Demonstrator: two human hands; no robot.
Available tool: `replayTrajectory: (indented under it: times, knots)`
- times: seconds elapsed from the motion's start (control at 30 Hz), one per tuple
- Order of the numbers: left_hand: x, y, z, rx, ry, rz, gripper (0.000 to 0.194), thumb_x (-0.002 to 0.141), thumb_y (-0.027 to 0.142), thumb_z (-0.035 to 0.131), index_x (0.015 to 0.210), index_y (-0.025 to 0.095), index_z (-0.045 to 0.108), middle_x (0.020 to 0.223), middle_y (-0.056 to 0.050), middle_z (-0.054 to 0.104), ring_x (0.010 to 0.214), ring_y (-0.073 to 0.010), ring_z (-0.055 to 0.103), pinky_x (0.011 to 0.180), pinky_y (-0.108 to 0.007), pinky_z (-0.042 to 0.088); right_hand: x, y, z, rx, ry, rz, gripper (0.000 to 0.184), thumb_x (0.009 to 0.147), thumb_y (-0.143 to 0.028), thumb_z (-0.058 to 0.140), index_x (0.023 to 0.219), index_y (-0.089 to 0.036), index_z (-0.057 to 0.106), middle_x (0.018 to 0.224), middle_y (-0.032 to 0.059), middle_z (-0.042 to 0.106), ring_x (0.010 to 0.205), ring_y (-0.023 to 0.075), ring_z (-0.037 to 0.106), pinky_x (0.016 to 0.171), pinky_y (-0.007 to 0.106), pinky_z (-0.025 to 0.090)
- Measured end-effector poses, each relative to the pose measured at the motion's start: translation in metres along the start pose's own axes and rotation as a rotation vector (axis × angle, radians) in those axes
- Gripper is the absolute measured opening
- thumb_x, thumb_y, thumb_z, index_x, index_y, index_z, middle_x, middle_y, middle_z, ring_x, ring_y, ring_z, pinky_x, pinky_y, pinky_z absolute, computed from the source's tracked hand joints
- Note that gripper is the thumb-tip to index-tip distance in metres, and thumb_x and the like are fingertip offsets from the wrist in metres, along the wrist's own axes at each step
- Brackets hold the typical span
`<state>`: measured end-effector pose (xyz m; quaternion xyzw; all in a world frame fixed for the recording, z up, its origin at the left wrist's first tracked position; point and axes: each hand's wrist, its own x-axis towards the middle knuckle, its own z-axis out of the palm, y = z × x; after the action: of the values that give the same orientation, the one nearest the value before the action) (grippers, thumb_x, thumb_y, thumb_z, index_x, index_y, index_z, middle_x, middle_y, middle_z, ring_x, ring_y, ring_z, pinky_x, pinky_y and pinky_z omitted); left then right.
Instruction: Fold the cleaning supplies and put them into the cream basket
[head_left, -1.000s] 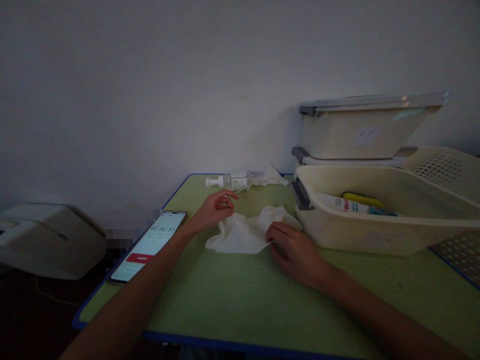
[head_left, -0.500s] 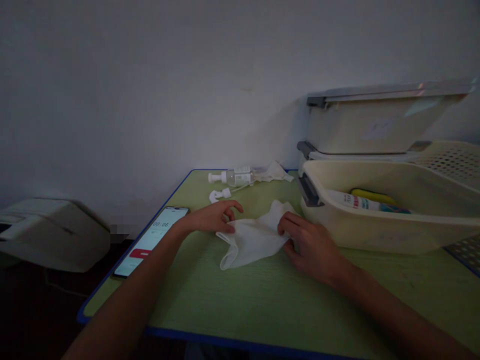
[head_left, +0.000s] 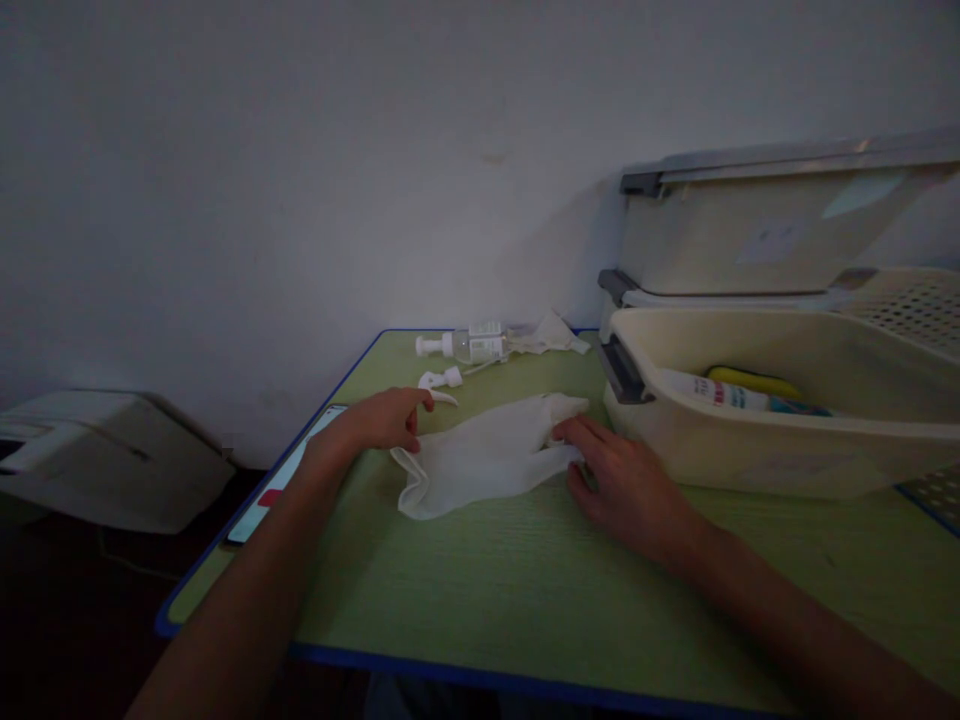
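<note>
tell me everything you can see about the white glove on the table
The white glove looks like thin, translucent rubber, limp and wrinkled. It lies flat on the green table, its long side running left to right. The left hand touches its left end, the right hand its right end, close to the cream basket.

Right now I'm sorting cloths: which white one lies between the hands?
The larger white cloth, spread flat mid-table, both hands touching it; the smaller cloth lies crumpled by the wall.
</note>
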<state>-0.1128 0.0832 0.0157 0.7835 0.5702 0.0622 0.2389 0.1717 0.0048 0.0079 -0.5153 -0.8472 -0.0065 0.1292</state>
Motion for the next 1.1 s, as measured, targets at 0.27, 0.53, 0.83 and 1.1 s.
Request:
replayTrajectory:
  times: [0.27,0.53,0.83,1.1]
  knots:
    - [-0.012,0.019,-0.004,-0.242,-0.24,0.037,0.031,0.049,0.011,0.064,0.076,0.02,0.054,0.058,0.007,0.057,0.05,-0.0106,0.052,0.043,-0.017,0.033,0.001,0.002,0.013,0.006,0.062,0.013,0.033,0.073,-0.005,0.04,0.101,-0.017,0.051,0.113,0.0116,0.052,0.074,0.019,0.059,0.054,0.03,0.044]
    - [-0.019,0.055,-0.006,-0.774,-0.403,0.165,0.036,0.063,0.019,0.064,0.1,0.019,0.063,0.062,0.004,0.054,0.046,-0.0078,0.051,0.04,-0.016,0.04,-0.01,-0.022,-0.003,0.193,0.192,-0.473,0.027,0.088,-0.028,0.041,0.111,-0.016,0.049,0.088,0.008,0.061,0.077,0.0198,0.059,0.064,0.031,0.047]
    - [-0.002,0.06,0.017,-1.162,-0.311,0.184,0.029,0.063,0.023,0.074,0.089,0.014,0.063,0.069,0.001,0.06,0.052,-0.0052,0.054,0.046,-0.015,0.041,0.003,-0.055,-0.02,0.26,0.078,-0.353,0.028,0.087,-0.036,0.045,0.103,-0.016,0.058,0.094,0.0089,0.06,0.074,0.0181,0.058,0.061,0.03,0.045]
    - [0.02,0.035,0.021,-1.254,0.089,0.186,0.032,0.076,0.043,0.061,0.094,0.017,0.059,0.078,-0.001,0.06,0.058,-0.007,0.052,0.049,-0.016,0.038,0.046,-0.062,-0.066,0.721,0.146,-0.09,0.013,0.065,-0.007,0.052,0.07,-0.016,0.059,0.057,-0.0039,0.053,0.051,0.0089,0.048,0.05,0.022,0.038]
